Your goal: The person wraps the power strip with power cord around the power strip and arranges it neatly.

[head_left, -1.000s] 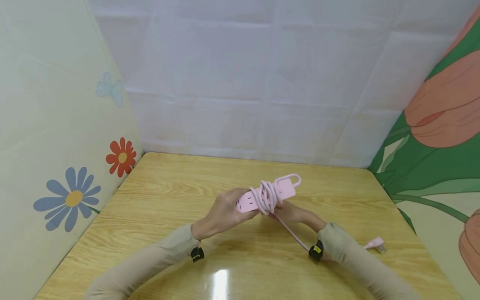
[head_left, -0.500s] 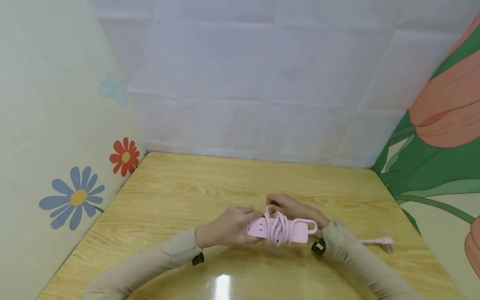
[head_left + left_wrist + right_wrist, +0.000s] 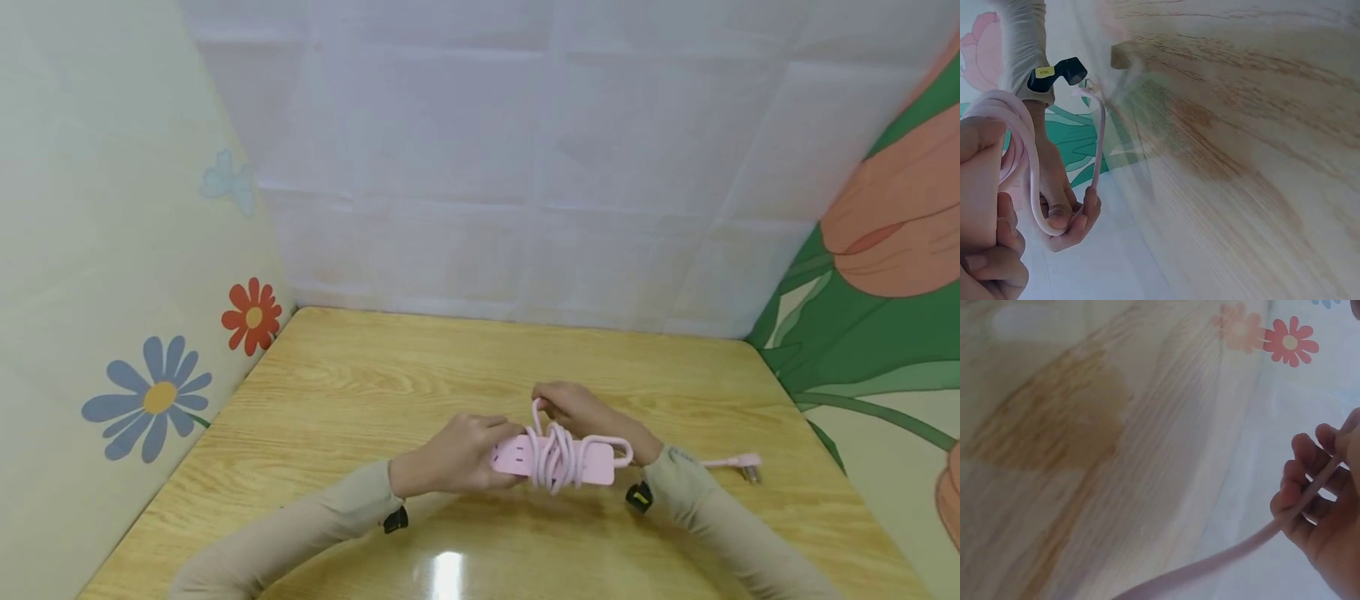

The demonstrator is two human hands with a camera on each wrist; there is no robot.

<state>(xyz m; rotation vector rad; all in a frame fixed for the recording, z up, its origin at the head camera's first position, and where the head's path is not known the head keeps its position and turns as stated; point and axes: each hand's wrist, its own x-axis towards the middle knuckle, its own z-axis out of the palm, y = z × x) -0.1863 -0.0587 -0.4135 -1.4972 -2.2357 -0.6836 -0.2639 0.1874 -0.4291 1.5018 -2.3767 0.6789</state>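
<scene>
A pink power strip [image 3: 597,463] hangs above the table, its cord [image 3: 557,458] wound several times round its middle. My left hand [image 3: 459,454] grips the strip's left end, thumb on one side and fingers curled under, as the left wrist view also shows. Behind the strip, my right hand [image 3: 576,406] pinches a loop of the cord between thumb and fingers. In the right wrist view the free cord [image 3: 1229,557] runs across the curled fingers of that hand. Past the right sleeve, the cord's plug [image 3: 746,463] shows low over the table; whether it touches cannot be told.
The wood-grain table [image 3: 390,358] reaches back to a white cloth wall [image 3: 450,167]. Flower-printed panels stand at the left [image 3: 90,250] and right [image 3: 892,333]. A black camera sits on each wrist.
The strip has come lower and nearer and turned level. My right hand has gone from beneath it to behind it, drawing the cord up. The plug has shifted, lately leftward.
</scene>
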